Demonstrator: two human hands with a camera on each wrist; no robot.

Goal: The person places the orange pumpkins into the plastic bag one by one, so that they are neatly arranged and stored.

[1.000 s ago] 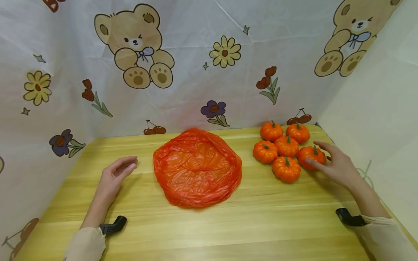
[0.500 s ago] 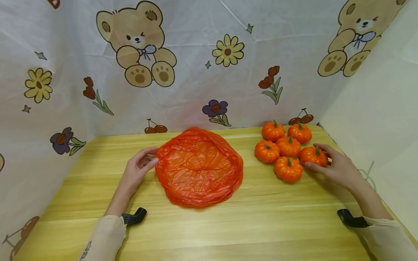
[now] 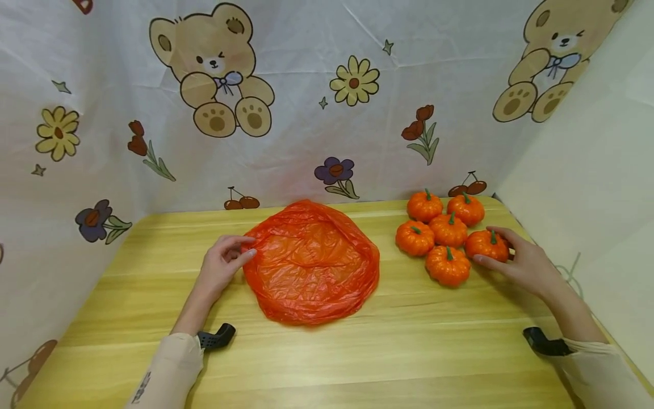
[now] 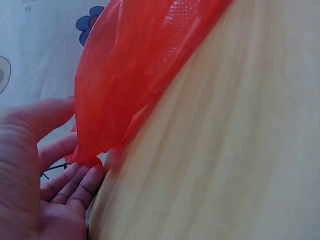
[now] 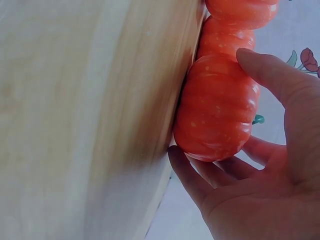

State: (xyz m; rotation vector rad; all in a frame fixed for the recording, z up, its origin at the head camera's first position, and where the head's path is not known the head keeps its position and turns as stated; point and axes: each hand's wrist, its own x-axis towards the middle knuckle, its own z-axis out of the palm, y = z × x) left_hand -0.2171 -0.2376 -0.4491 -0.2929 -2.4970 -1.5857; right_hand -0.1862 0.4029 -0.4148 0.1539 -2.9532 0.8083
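Note:
An orange-red plastic bag (image 3: 311, 267) lies spread on the table, its rim rolled into a rough ring. At its left edge is my left hand (image 3: 222, 264), the thumb and index finger apart and touching the rim. In the left wrist view, loosely bent fingers (image 4: 85, 182) lie under the bag's edge (image 4: 120, 90). My right hand (image 3: 526, 264) holds the rightmost small decorative pumpkin (image 3: 487, 246), which has a green stem. The right wrist view shows the thumb on one side of this pumpkin (image 5: 217, 107) and the fingers round the other.
Several more small pumpkins (image 3: 448, 266) cluster just left of the right hand, touching one another. The wooden table (image 3: 357, 363) meets a bear-printed cloth (image 3: 286, 153) at the back and a white wall (image 3: 577, 187) on the right.
My left hand has moved right, from beside the bag to its left rim. My right hand's thumb and fingers have closed round the rightmost pumpkin, which stays in place.

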